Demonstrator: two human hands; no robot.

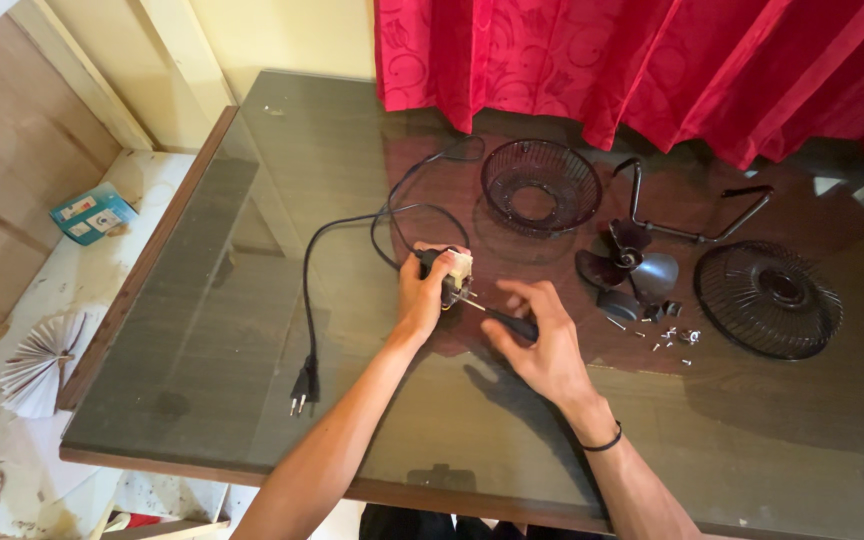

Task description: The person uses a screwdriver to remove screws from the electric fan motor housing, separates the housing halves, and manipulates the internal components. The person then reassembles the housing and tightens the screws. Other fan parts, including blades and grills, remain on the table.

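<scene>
Head view: the left hand (420, 297) has its fingers wrapped round a small fan motor (449, 272) near the middle of the glass table (202, 330), while the right hand (542, 340) pinches a screwdriver (500, 315) whose tip appears to meet the motor, though the contact is too small to confirm. A slipped tip could jab the holding fingers, and a nudge from the right forearm could scatter the loose screws (672, 340) lying just beside the fan blade (624, 262).

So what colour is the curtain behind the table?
Red curtain with a leafy pattern; head view.
</scene>
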